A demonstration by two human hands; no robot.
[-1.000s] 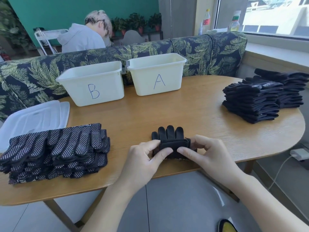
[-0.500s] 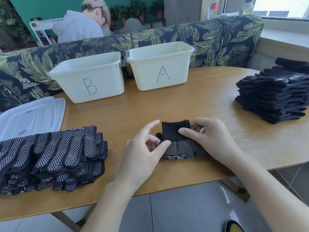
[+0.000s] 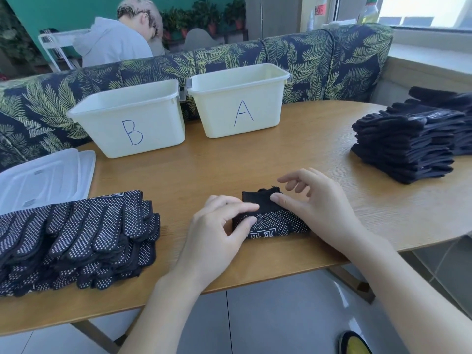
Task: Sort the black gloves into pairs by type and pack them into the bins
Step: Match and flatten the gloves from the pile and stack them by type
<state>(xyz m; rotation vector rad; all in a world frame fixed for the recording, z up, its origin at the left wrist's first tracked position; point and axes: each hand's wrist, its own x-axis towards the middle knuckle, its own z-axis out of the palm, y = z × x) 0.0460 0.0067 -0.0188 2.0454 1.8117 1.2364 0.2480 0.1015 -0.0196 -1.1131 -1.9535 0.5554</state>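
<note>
Black dotted glove pair [image 3: 274, 224], folded, lies crosswise near the desk's [image 3: 293, 159] front edge, between both hands: left hand [image 3: 217, 231] pinches its left end, right hand [image 3: 314, 200] presses the cuff with fingers relaxed; bin B [image 3: 132, 123] stands beyond, leftward.

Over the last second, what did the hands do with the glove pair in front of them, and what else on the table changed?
The dotted glove pair got folded: its fingers, pointing toward the bins a second ago, are now tucked under, with the cuff on top. The left hand keeps its grip on the bundle's left edge; the right hand presses the cuff with its thumb, fingers lifted. Bins A and B and both glove stacks are unmoved.
</note>
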